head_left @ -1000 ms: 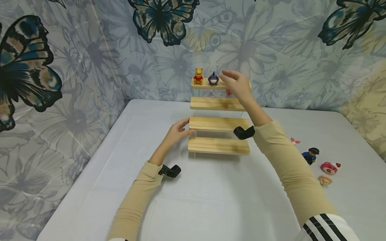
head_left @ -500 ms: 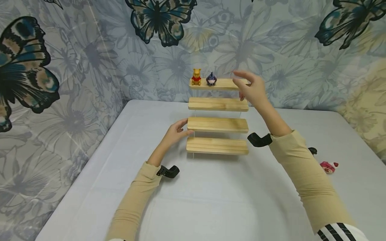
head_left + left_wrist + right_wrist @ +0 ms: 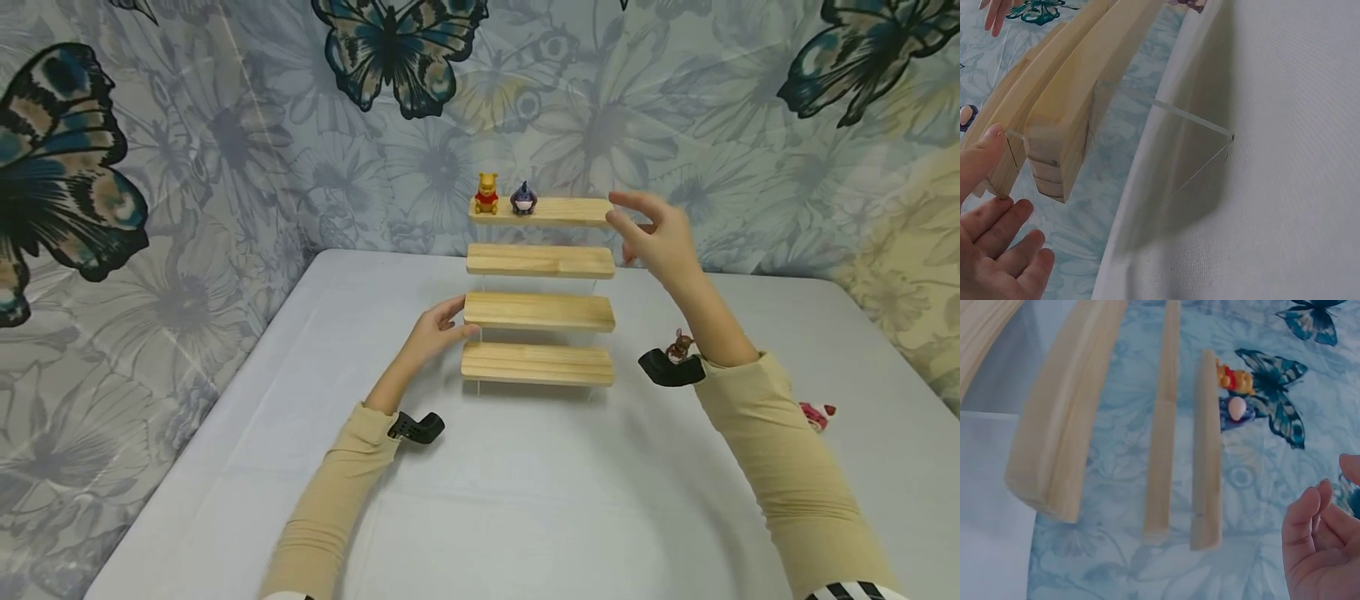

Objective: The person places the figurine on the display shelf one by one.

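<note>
A four-tier wooden display shelf [image 3: 538, 312] with clear supports stands on the white table. My left hand [image 3: 437, 332] holds the left end of its second board from the bottom; in the left wrist view the thumb [image 3: 984, 159] lies on the board's face and a fingertip touches its lower edge. On the top board sit a yellow bear figurine [image 3: 487, 195] in a red shirt and a grey-blue donkey figurine [image 3: 523, 199]. My right hand [image 3: 660, 237], fingers loosely bent and holding nothing, hovers by the right end of the top board.
A small brown figurine [image 3: 679, 345] shows behind the right wrist camera [image 3: 670, 368]. Further right, a pink figurine [image 3: 813, 415] lies partly hidden by the right sleeve [image 3: 787, 475]. A butterfly-patterned cloth [image 3: 420, 183] hangs behind the table [image 3: 480, 500].
My right hand has moved right, away from the donkey figurine and off the top board. Its forearm now covers most of the figurines at the right. The left hand keeps its hold.
</note>
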Tool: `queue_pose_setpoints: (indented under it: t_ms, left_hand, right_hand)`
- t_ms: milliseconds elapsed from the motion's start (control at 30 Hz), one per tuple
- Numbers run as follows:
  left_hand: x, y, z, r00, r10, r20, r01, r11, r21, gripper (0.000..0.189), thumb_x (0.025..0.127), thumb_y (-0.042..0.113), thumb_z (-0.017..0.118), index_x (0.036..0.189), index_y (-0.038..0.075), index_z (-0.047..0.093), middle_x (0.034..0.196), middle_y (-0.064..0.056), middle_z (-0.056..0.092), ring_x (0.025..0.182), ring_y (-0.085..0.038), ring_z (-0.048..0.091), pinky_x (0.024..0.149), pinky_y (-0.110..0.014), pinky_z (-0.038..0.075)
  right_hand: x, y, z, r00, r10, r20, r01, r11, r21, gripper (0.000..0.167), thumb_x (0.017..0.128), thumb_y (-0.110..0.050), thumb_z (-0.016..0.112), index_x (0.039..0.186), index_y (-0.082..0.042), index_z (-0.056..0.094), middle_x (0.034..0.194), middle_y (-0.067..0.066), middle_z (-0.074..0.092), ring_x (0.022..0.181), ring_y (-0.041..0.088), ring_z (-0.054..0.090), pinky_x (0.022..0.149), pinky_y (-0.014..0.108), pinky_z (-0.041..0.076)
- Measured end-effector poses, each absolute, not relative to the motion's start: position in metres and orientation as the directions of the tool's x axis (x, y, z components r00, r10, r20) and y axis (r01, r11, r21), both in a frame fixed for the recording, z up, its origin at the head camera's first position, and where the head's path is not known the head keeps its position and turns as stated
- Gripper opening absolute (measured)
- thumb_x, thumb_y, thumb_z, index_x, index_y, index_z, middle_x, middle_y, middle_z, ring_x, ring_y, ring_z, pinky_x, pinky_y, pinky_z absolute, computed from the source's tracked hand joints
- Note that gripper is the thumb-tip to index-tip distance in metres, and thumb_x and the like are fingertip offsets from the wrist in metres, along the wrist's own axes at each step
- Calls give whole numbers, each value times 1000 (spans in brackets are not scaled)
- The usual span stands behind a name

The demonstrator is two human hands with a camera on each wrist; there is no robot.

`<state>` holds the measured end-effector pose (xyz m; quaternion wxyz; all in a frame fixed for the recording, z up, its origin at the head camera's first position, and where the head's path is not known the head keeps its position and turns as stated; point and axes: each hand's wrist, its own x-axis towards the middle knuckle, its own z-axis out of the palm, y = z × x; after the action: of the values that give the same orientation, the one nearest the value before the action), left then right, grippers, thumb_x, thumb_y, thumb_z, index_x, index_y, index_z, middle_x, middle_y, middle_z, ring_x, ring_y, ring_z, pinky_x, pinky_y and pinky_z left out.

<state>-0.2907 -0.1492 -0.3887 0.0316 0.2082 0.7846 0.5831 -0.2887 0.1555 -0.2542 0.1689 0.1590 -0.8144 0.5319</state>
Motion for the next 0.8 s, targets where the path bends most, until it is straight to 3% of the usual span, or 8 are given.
queue_pose_setpoints:
  t_ms: [167, 300, 533, 800]
  left_hand:
    - [-287, -151, -385, -919, 353, 174, 266, 232, 936, 64, 85, 17, 65, 137, 1, 33, 139, -12, 33, 126, -20, 30, 101, -32, 28]
    - [-278, -152, -372, -918, 358, 172, 255, 199, 946, 63, 85, 13, 63, 137, -2, 32, 138, -17, 32, 127, -25, 28, 102, -37, 25]
    - [-277, -151, -373, -910, 373, 184, 271, 198, 942, 62, 86, 11, 62, 136, -4, 31, 138, -19, 31, 127, -27, 29, 101, -41, 26]
    - [-289, -149, -391, -914, 355, 195, 288, 232, 929, 63, 85, 18, 64, 137, 1, 33, 137, -14, 35, 125, -22, 33, 100, -37, 28]
  right_hand:
    - [-285, 159, -265, -910, -82, 407, -406, 376, -833, 44, 88, -24, 59, 125, -2, 52, 123, 13, 50, 42, 9, 47, 45, 20, 46]
    - [-279, 163, -272, -917, -117, 381, -399, 303, -865, 46, 89, -24, 58, 126, 0, 50, 123, 11, 49, 44, 10, 45, 45, 22, 46]
    - [-265, 182, -281, -925, -163, 343, -369, 182, -911, 42, 91, -23, 53, 126, -1, 49, 88, 9, 50, 49, 14, 44, 46, 24, 46]
    - [-251, 191, -285, -917, -170, 361, -393, 233, -890, 42, 92, -23, 52, 127, 0, 48, 91, 5, 54, 50, 14, 45, 46, 24, 46]
